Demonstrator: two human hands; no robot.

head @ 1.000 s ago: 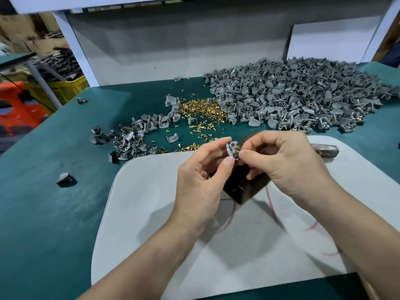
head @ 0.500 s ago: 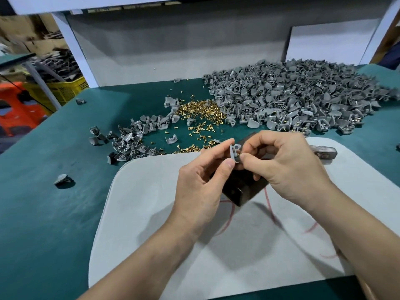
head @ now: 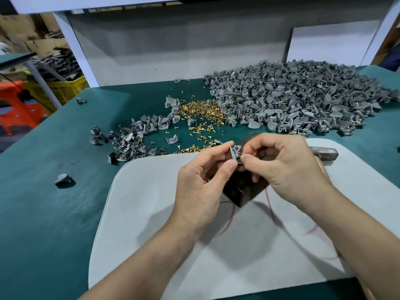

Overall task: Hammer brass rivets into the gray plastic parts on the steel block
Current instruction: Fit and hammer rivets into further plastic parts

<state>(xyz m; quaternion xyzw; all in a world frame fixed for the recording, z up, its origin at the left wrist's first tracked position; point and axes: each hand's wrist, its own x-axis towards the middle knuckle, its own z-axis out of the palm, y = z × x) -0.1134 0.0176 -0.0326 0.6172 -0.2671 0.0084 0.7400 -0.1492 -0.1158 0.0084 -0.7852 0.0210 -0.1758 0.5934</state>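
My left hand [head: 202,187] pinches a small gray plastic part [head: 235,151] between thumb and forefinger, held up above the dark steel block [head: 244,192]. My right hand [head: 283,167] meets it from the right, its fingertips pinched against the part; what they pinch is too small to see. The block rests on the pale mat [head: 151,213], mostly hidden under both hands. A heap of brass rivets [head: 202,113] lies behind on the green table. The hammer's head [head: 324,152] shows just beyond my right hand.
A large pile of gray parts [head: 292,98] fills the back right of the green table [head: 43,202]. A smaller pile [head: 134,141] lies at left, with stray parts [head: 62,179] nearer. A grey back panel [head: 173,44] and white posts stand behind. A yellow crate [head: 62,89] sits off left.
Both hands have stayed together over the block. The gray part has turned slightly in my left fingers, and my right fingertips have shifted against it.
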